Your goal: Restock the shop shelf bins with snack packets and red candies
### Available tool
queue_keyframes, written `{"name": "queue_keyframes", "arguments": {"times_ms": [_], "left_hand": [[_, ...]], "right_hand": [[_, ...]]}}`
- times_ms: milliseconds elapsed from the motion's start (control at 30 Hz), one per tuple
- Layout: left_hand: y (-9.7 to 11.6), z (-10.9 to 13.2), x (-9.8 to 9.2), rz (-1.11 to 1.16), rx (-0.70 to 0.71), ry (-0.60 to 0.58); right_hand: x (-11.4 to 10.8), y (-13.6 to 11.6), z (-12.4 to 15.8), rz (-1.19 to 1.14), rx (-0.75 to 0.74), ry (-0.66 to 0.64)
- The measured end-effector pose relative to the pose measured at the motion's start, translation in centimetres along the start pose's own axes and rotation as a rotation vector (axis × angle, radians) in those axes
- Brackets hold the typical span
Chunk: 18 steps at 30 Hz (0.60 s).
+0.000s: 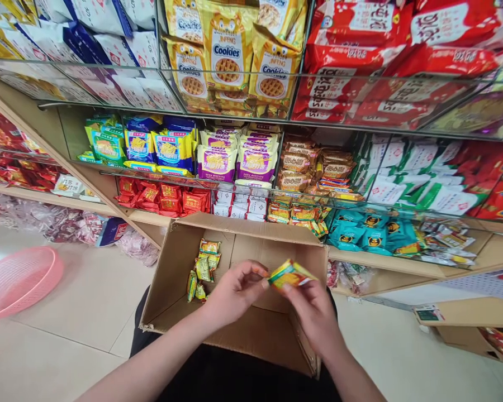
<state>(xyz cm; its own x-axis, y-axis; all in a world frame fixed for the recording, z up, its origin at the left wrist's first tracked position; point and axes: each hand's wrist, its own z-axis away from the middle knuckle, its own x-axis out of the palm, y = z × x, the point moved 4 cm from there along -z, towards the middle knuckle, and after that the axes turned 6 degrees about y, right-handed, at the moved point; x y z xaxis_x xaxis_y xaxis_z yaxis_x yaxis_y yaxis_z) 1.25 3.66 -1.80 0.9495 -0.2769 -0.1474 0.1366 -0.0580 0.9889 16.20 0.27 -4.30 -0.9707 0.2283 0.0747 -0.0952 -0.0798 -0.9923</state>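
A small yellow, green and red snack packet (290, 274) is held above an open cardboard box (180, 259) that rests on my lap. My left hand (235, 291) pinches the packet's left end with its fingers closed. My right hand (312, 310) grips the packet from below and the right. Several more of the same small packets (203, 268) lie in the box's far left corner.
Glass-fronted shelves of snack packs fill the view ahead: yellow cookie bags (228, 53), red bags (381, 56), teal packs (373, 234), purple biscuit packs (255, 159). A pink plastic basket (17, 279) sits on the tiled floor at left. A low wooden shelf (469, 318) juts out at right.
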Motion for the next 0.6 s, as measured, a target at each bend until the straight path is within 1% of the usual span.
{"name": "queue_keyframes", "arguments": {"times_ms": [67, 100, 133, 167, 200, 233, 267, 333, 400, 433, 467, 533, 600], "left_hand": [[1.6, -0.9, -2.6, -0.314, 0.21, 0.038], [2.3, -1.6, -4.4, -0.475, 0.303, 0.087], [2.7, -2.5, -6.2, -0.619, 0.357, 0.14], [2.9, -3.6, -8.0, -0.748, 0.369, 0.181], [2.7, -4.8, -9.8, -0.864, 0.346, 0.213], [2.2, -6.1, -11.3, -0.97, 0.292, 0.232], [1.5, -7.3, -12.4, -1.06, 0.228, 0.231], [0.1, -9.2, -14.1, -1.192, 0.075, 0.283], [-1.2, -10.1, -14.7, -1.29, -0.068, 0.341], [-1.7, -10.2, -14.7, -1.329, -0.116, 0.358], [-1.9, -10.1, -14.6, -1.362, -0.141, 0.366], [-2.2, -9.8, -14.1, -1.404, -0.131, 0.359], [-2.1, -9.5, -13.9, -1.432, -0.097, 0.357]], "right_hand": [[-3.2, -0.9, -1.3, 0.093, -0.064, 0.141], [-5.2, -1.4, -2.3, 0.161, -0.114, 0.221], [-7.2, -1.9, -3.4, 0.252, -0.185, 0.31], [-9.1, -2.2, -4.6, 0.366, -0.269, 0.392], [-10.6, -2.3, -6.0, 0.511, -0.344, 0.454], [-11.6, -2.1, -7.5, 0.675, -0.396, 0.461], [-12.2, -1.7, -9.1, 0.823, -0.444, 0.436], [-12.0, -0.5, -12.1, 1.0, -0.548, 0.319], [-10.8, 0.6, -14.8, 1.051, -0.646, 0.236], [-10.1, 0.9, -15.9, 1.042, -0.682, 0.234], [-9.4, 1.2, -16.9, 1.021, -0.704, 0.258], [-8.5, 1.7, -18.5, 0.958, -0.729, 0.343], [-8.0, 2.1, -19.3, 0.907, -0.762, 0.402]]}}
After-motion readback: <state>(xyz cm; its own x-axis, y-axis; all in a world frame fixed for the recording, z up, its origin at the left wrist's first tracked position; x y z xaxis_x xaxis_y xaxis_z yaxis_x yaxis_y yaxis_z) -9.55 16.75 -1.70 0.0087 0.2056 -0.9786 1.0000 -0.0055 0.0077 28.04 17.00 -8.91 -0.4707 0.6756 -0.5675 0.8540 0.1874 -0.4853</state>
